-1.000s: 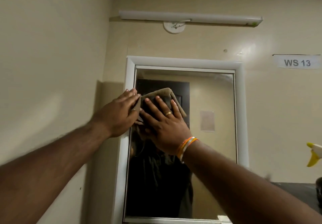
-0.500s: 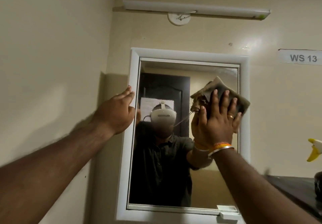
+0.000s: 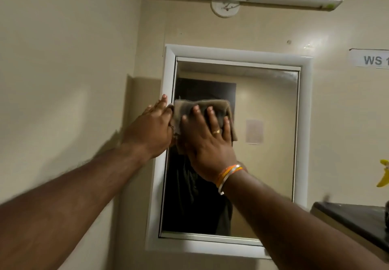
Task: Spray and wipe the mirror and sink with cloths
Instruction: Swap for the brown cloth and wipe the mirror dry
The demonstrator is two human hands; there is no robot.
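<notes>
The right hand (image 3: 207, 141) presses a brown cloth (image 3: 202, 110) flat against the mirror (image 3: 263, 143) with spread fingers. The left hand (image 3: 150, 131) rests on the mirror's white frame (image 3: 168, 70), touching the cloth's left edge.

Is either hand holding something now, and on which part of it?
The right hand presses the cloth flat onto the mirror, fingers spread over its middle. The left hand rests on the frame, holding nothing.

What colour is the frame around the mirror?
White. The mirror frame shows clearly in the head view.
</notes>
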